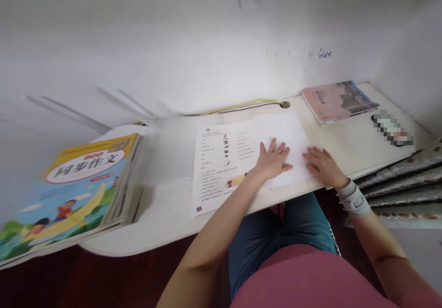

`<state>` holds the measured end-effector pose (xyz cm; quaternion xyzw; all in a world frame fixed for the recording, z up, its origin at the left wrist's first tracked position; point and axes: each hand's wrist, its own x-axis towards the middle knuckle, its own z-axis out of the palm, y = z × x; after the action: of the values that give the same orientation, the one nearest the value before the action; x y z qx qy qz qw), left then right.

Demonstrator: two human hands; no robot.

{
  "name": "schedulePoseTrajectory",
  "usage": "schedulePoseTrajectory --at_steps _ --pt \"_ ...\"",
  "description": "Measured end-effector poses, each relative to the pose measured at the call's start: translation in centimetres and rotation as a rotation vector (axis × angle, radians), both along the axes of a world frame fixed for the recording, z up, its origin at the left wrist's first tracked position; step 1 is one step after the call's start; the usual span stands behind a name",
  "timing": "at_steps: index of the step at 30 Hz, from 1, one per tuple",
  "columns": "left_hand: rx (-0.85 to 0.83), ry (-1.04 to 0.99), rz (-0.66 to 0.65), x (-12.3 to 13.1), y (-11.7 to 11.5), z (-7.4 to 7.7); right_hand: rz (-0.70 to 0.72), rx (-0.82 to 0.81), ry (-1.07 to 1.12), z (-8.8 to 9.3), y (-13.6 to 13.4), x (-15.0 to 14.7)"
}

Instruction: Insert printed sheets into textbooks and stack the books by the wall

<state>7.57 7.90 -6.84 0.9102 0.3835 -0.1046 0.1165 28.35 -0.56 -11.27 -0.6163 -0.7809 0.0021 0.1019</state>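
A white printed worksheet with rows of text and small pictures lies on the desk in front of me. A blank white page adjoins it on the right; whether the two are one folded sheet I cannot tell. Flat on the blank page, close to the printed part, rests my left hand, its fingers spread. My right hand is at the page's right edge, fingers stretched out and touching the paper. Neither hand holds anything. A pale band circles my right wrist.
The white desk runs along a wall. At left stands a thick stack of books with a colourful cover. Several thin books lie back right, beside a phone-like object, partly blurred out. A yellow cable enters a desk hole.
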Motion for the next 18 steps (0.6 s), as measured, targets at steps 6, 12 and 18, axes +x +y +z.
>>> schedulePoseTrajectory --at_steps 6,12,18 --pt "-0.009 0.007 -0.016 0.5 0.1 -0.1 -0.012 -0.037 -0.033 -0.1 1.0 1.8" --pt "-0.001 -0.001 -0.037 1.0 0.2 -0.4 -0.007 -0.003 -0.013 -0.9 1.0 2.1" --pt "0.013 -0.003 -0.061 0.7 0.2 -0.7 0.007 -0.023 -0.013 -0.7 1.1 2.2"
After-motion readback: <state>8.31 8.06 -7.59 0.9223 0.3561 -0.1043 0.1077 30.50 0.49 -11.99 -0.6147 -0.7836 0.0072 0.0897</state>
